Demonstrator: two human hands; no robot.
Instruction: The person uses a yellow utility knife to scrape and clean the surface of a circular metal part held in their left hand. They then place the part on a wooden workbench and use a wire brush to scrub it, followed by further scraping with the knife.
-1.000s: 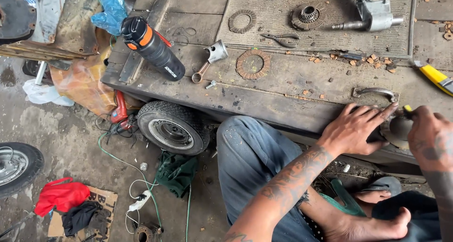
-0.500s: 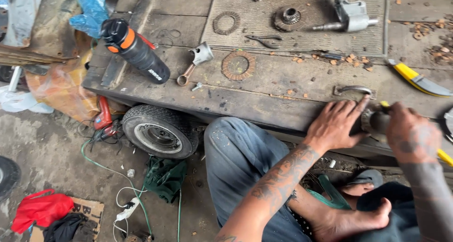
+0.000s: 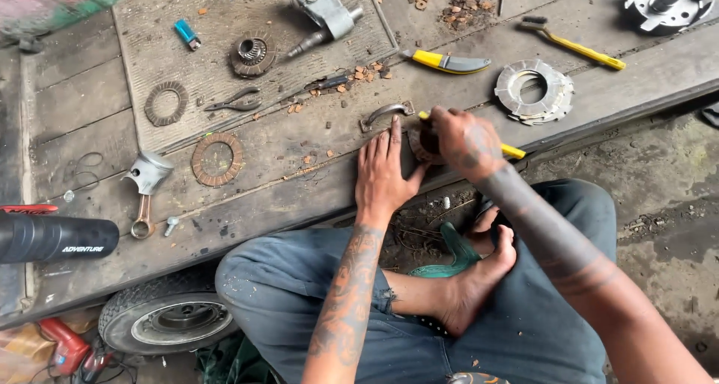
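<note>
A black cylindrical bottle (image 3: 52, 238) lies on its side at the left edge of the worn wooden table (image 3: 90, 107), carrying a short line of white lettering printed along its body near the right end. No other packages, labels, signs or screens are visible.

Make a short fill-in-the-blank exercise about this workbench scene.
1. The left hand lies flat, steadying a round ____ disc.
2. The right hand grips a tool with a ____ handle.
3. The piston with its rod lies to the ____ of the brown friction ring.

Missing words: brown; yellow; left
</note>
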